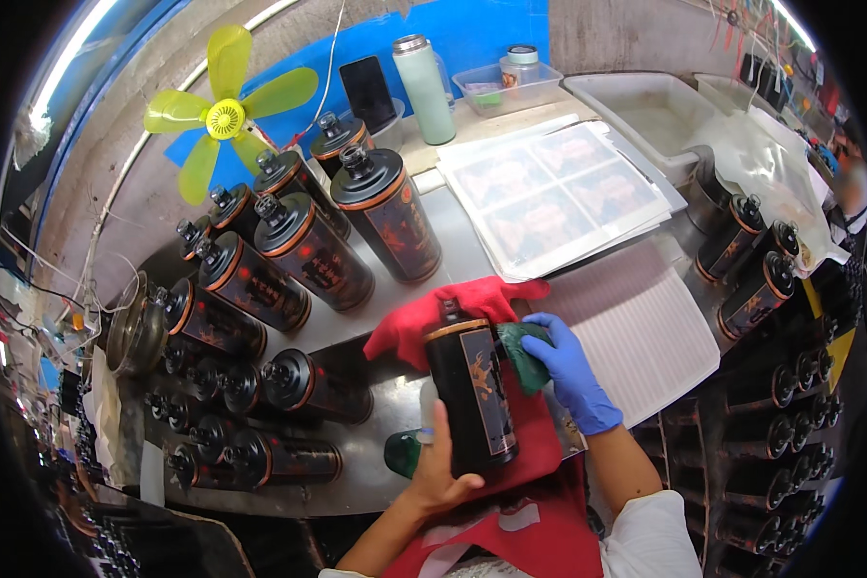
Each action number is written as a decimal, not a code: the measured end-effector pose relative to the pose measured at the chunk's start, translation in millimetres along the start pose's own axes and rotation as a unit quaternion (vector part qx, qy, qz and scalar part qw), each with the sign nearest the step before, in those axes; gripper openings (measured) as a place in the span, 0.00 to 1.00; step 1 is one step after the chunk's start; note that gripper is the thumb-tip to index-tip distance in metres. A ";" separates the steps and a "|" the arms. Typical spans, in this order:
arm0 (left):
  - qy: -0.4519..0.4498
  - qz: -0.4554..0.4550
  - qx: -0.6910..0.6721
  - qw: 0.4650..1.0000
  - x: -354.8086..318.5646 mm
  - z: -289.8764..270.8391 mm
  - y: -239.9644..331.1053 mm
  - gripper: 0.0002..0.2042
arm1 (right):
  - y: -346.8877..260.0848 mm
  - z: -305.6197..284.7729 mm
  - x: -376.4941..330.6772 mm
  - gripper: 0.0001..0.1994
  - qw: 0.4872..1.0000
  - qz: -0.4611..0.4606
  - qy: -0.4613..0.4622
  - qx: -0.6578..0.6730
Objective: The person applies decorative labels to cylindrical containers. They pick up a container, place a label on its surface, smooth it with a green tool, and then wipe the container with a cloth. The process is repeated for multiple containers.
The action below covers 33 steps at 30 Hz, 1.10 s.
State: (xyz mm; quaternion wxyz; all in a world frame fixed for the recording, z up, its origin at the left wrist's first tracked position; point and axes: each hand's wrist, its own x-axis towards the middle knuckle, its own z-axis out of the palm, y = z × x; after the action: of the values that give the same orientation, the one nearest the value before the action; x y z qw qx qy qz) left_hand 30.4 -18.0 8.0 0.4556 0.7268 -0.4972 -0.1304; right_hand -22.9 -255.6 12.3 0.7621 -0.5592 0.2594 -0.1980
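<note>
A black bottle [460, 400] with an orange band at the shoulder and a decorated label stands tilted in front of me, over a red cloth [405, 323] spread on the metal table. My left hand [437, 467], bare, supports its lower left side, the thumb near the base; some fingers are hidden behind it. My right hand [564, 366] wears a blue glove and pinches a green scouring pad [525, 358] against or close beside the bottle's upper right side. A dark green object [402, 453] lies on the table by my left hand, its kind unclear.
Several similar bottles [318, 255] crowd the left, more [756, 294] the right. A yellow-green fan [224, 119] stands behind. Printed sheets [559, 193], a ribbed white pad [631, 328], a thermos [424, 91], a phone [366, 91] and a white tub [645, 111] occupy the back and right.
</note>
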 end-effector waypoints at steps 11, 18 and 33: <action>0.033 0.052 0.214 0.975 85.4 -32.9 21.6 0.42 | -25.6 -133.8 -95.9 0.06 0.945 -0.028 0.277 0.172; -0.075 0.117 0.433 0.891 128.7 -22.3 67.1 0.32 | 9.0 -115.5 -165.7 0.09 0.885 -0.059 0.158 -0.435; -0.141 0.070 -0.078 0.984 15.3 45.9 93.3 0.19 | -5.5 -101.6 -122.4 0.09 0.763 -0.132 -0.117 -0.621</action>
State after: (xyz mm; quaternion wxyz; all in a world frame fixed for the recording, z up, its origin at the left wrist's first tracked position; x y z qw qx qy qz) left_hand -48.3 -63.8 60.6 0.4447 0.6267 -0.5941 -0.2376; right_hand -182.0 -260.9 14.4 0.2384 -0.9579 0.1577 -0.0253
